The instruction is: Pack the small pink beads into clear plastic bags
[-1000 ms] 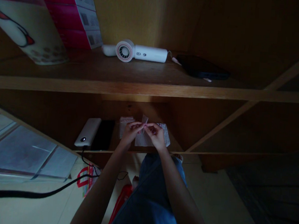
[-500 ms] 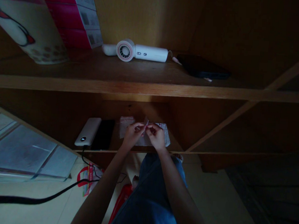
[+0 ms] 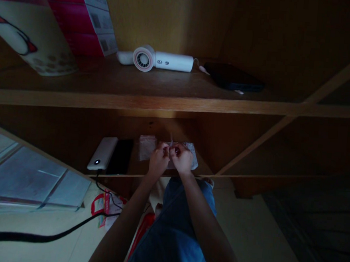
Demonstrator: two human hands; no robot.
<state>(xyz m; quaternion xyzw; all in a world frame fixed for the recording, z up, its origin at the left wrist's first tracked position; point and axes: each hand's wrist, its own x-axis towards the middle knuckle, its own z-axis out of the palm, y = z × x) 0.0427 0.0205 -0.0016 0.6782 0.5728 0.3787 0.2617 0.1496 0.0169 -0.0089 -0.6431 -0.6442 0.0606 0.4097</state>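
Observation:
My left hand [image 3: 159, 160] and my right hand [image 3: 182, 158] meet over the lower shelf, with fingers pinched close together. Between the fingertips a small clear plastic bag [image 3: 171, 142] sticks up, faint in the dim light; its contents, if any, cannot be made out. Under and beside my right hand lies a larger, shiny plastic packet [image 3: 195, 159] with a speckled look, partly covered by the hands. A stack of small clear plastic bags [image 3: 146, 148] rests just left of my left hand.
Left on the lower shelf are a white power bank [image 3: 104, 152] with a cable [image 3: 66, 226] and a dark flat object [image 3: 120, 156]. The upper shelf [image 3: 165, 104] overhangs my hands, holding a handheld fan [image 3: 174, 62], a black phone-like object [image 3: 234, 77], a cup [image 3: 34, 37] and pink boxes [image 3: 77, 18].
My hands have drawn closer together and the fingers have curled in more. Less of the small clear bag shows above the fingertips. The view has shifted slightly.

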